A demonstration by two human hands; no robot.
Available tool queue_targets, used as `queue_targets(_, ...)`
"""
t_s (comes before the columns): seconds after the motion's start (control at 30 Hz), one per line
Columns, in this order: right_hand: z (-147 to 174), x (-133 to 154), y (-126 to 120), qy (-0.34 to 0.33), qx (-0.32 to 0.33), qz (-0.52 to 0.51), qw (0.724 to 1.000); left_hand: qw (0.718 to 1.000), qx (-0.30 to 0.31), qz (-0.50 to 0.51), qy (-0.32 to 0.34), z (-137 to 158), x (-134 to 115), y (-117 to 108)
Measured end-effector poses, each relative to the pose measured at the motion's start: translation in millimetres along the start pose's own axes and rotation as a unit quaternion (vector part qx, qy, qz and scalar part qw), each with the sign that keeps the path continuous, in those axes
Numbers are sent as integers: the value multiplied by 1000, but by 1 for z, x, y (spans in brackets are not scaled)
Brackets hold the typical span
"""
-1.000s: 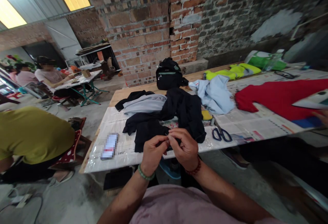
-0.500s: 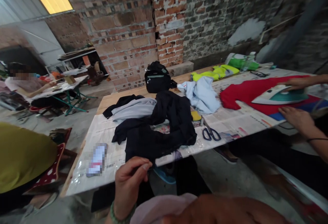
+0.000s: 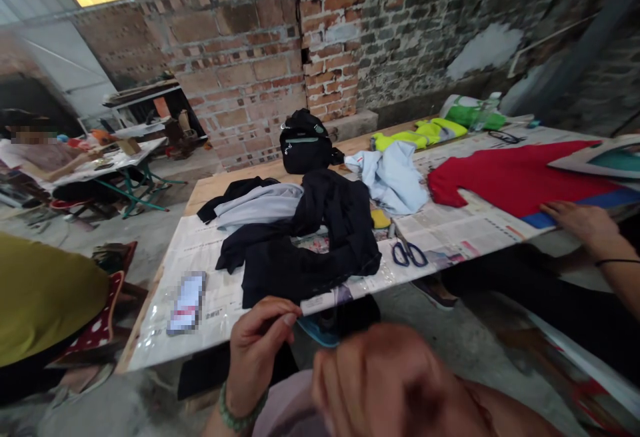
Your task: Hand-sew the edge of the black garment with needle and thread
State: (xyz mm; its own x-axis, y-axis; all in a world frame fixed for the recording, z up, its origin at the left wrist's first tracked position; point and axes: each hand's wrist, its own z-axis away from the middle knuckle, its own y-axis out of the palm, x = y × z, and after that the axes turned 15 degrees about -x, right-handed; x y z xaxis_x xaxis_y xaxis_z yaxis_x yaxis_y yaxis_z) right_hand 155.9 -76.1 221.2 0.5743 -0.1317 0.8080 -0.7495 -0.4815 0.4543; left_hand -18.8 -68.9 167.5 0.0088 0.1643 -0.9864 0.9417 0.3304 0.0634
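The left hand (image 3: 257,332) is pinching thumb and forefinger narrowly together by the near edge of the worktop (image 3: 173,247), just beside the black garment (image 3: 285,269); whether anything is sitting between them, I cannot tell. The right hand (image 3: 375,380) is curling its fingers, blurring too much to show its grip. The black garment is lying rumpled between the phone (image 3: 187,302) and the scissors (image 3: 409,254).
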Motion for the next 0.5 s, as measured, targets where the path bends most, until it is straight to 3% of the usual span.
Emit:
queue_targets(0.1,-5,-28,-12,91,-212,-17,973,999,-19,-12,-30,-2,3,4)
queue_targets(0.17,-9,-47,-20,137,-287,-23,948,997,-20,-16,-67,-3,8,8)
queue_targets(0.3,-10,-71,-28,180,-304,-4,936,991,-8,14,-133,-5,21,15)
queue_targets(0.5,-5,-77,-24,174,-294,30,939,991,26,29,-131,0,27,18)
